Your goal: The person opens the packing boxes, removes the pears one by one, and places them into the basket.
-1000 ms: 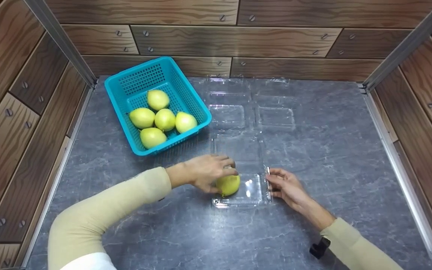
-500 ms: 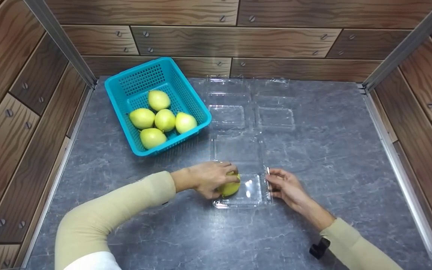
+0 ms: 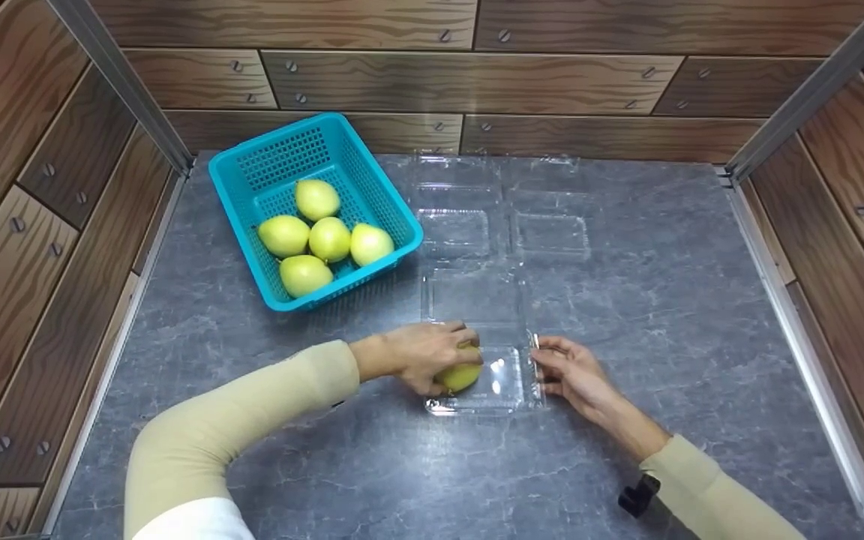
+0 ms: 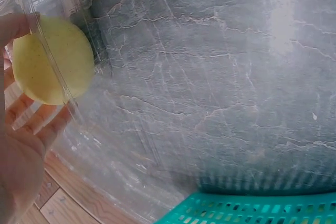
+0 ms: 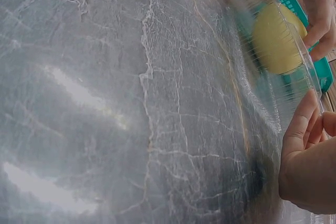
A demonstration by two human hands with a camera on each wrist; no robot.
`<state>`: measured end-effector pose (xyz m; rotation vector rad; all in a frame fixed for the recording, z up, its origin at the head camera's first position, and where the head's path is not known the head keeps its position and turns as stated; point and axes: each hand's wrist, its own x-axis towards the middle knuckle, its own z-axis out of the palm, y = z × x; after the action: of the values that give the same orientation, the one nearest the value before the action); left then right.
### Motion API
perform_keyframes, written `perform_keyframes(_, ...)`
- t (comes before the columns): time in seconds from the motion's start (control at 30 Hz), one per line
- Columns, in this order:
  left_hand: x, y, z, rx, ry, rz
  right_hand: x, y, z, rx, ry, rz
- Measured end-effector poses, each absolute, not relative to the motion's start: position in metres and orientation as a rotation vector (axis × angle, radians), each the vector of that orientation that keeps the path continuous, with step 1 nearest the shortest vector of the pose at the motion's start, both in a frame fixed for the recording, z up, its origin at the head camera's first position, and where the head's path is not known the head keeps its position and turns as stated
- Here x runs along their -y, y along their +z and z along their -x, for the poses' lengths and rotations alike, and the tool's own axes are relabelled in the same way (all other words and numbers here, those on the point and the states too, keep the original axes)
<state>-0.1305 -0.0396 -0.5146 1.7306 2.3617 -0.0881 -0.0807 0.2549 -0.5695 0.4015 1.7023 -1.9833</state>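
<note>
My left hand [image 3: 426, 357] grips a yellow-green pear [image 3: 462, 377] in the left part of a clear plastic clamshell container [image 3: 505, 379]. The container lies with its lid [image 3: 473, 296] folded back, away from me. In the left wrist view the fingers curl round the pear [image 4: 63, 61], seen through the clear wall. On the container's right side, my right hand [image 3: 578, 375] pinches the rim between thumb and fingers; the right wrist view shows this pinch [image 5: 310, 129] too. The pear's upper left is hidden by my left hand.
A teal plastic basket [image 3: 232, 225] with several more pears [image 3: 331, 240] stands at the back left. Behind the front container, two other clear containers [image 3: 453, 232] [image 3: 550, 234] lie side by side with lids back. Wood-patterned walls [image 3: 477, 82] bound the grey marbled table.
My left hand has shifted slightly right and closed further over the pear, which has barely moved. The right hand stays at the container's edge.
</note>
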Motion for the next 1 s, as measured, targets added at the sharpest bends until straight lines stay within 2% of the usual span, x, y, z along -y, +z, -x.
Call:
perform_keyframes(0.57,0.027,-0.519,0.129,-2.328,-0.062,-1.731,-0.255,-0.569,0.080,-1.702,-1.982,-0.401)
perform_keyframes(1.0,0.029,-0.498,0.134,-2.358,-0.008,-1.703,-0.256,-0.568,0.080,-1.705,-1.980,-0.421)
